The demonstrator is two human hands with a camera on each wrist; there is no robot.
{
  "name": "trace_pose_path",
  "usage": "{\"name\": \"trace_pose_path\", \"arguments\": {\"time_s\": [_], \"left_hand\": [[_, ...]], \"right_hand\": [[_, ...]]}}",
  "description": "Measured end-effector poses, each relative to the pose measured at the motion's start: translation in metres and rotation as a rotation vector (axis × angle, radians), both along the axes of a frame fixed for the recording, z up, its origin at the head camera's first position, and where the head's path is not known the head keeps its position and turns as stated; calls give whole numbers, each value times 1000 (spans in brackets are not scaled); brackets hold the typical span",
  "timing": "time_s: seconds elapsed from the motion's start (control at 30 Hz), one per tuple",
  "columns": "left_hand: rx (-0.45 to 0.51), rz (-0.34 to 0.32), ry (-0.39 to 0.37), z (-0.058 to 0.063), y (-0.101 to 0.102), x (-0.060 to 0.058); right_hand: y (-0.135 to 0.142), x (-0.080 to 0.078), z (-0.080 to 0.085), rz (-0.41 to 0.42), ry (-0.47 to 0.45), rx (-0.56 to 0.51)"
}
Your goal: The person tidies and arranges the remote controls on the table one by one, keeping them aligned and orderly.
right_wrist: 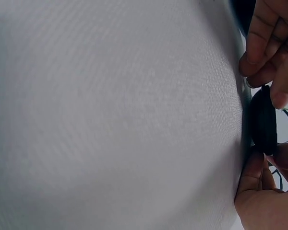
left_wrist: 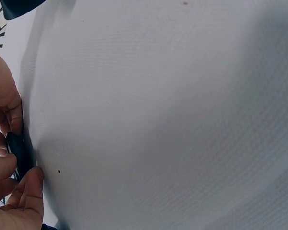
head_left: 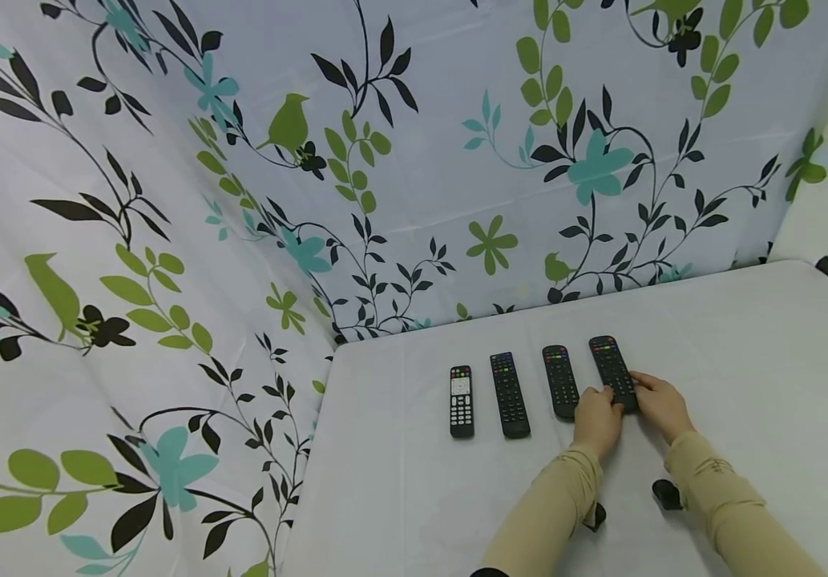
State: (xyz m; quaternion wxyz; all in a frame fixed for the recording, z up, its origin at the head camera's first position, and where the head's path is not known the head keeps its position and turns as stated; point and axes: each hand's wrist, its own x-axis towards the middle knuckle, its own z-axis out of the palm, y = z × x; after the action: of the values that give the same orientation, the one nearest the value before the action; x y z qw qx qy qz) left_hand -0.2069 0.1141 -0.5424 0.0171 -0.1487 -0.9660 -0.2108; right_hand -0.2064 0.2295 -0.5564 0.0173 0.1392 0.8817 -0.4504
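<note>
Four would be several: a row of black remote controls lies on the white table. The rightmost remote control (head_left: 611,365) has its near end between both hands. My left hand (head_left: 597,421) pinches its near left edge, and my right hand (head_left: 662,405) holds its near right edge. In the left wrist view, finger and thumb of the left hand (left_wrist: 21,201) are at the dark end of the remote. From the right wrist view, the right hand (right_wrist: 264,196) grips the other side. Just left of the left hand lies another black remote control (head_left: 560,377).
Further left lie a long black remote control (head_left: 510,395) and a remote control with white keys (head_left: 461,401). They stand roughly parallel, with gaps between. The white table (head_left: 399,481) meets a leaf-and-bird patterned curtain (head_left: 442,160) at its back and left.
</note>
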Motion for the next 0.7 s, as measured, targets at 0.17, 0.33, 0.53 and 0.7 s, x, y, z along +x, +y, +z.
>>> {"name": "trace_pose_path", "arguments": {"time_s": [0.17,0.33,0.53,0.7], "left_hand": [[5,-2,-6,-2,0,-1],[27,11,-16,-3,-2,-3],[20,15,5,-1,-3,-8],[24,12,99,5,-5,-13]], "right_hand": [[0,1,-1,4,-7,-8],[-1,0,0,20,14,-27],[-1,-3,3,22,43,-15],[1,-5,7,8,87,42]]}}
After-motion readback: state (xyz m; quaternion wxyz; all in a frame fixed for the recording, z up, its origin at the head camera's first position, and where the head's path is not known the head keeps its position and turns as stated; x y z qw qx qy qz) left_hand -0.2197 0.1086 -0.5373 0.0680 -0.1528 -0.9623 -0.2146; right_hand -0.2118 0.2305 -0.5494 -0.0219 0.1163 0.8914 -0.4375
